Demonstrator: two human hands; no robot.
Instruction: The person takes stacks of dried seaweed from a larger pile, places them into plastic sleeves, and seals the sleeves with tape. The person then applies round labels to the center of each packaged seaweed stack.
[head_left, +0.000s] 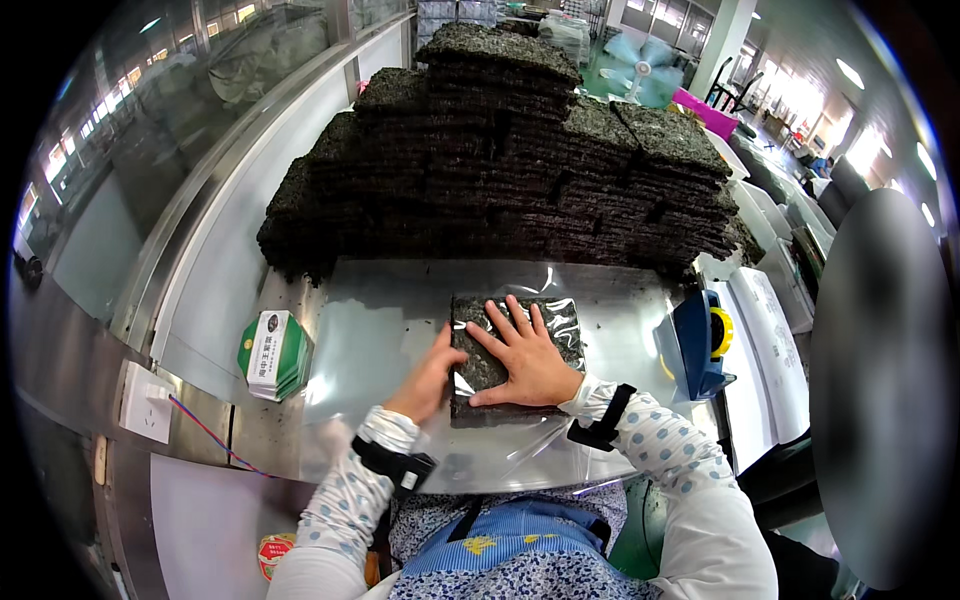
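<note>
A square stack of dried seaweed sheets in clear plastic film (487, 371) lies on the metal worktable (360, 442) in front of me. My right hand (525, 364) rests flat on top of it with the fingers spread. Beside its left edge is my left hand (427, 379), thumb and fingers at the film's side; whether it pinches the film cannot be told. Behind them rises a large, stepped pile of dark dried seaweed sheets (495, 165). Green and white printed labels (281, 356) are stacked at the left.
A blue tape dispenser with a yellow roll (701, 345) stands at the right, beside white paper sheets (765, 360). A white power socket (148, 401) with a red and blue cord is at the left edge. Plastic bins (765, 206) and a fan (642, 69) are beyond.
</note>
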